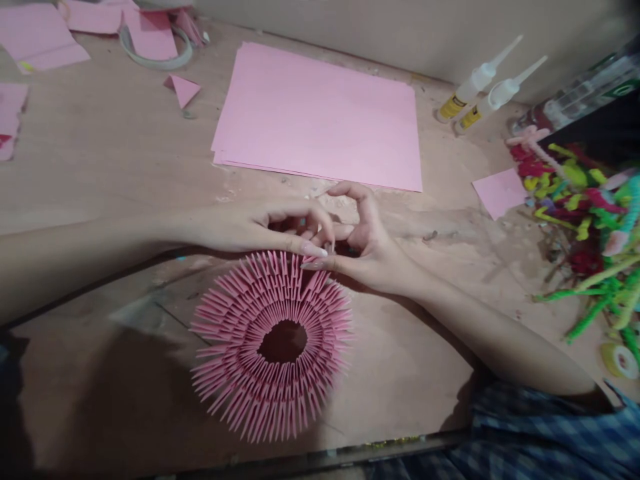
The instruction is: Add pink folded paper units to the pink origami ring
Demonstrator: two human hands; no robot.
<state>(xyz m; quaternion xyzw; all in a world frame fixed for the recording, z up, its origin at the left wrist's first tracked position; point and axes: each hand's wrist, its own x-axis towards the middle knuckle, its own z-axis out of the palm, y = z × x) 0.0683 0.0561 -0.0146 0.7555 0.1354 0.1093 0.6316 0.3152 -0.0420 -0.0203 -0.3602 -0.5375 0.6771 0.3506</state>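
A round ring of folded pink paper pieces, with a dark hole in its middle, lies near the table's front edge. Both hands meet at the ring's far rim, where a narrow gap shows between its pieces. My left hand comes in from the left, its thumb and fingers closed together at the rim. From the right reaches my right hand, thumb at the rim and index finger raised and curved. Whatever sits between the fingertips is too small and covered to name.
Beyond the hands lies a stack of pink paper. Pink scraps and a tape ring are at the back left. Two glue bottles, a pink square, coloured pipe cleaners and a small tape roll are on the right.
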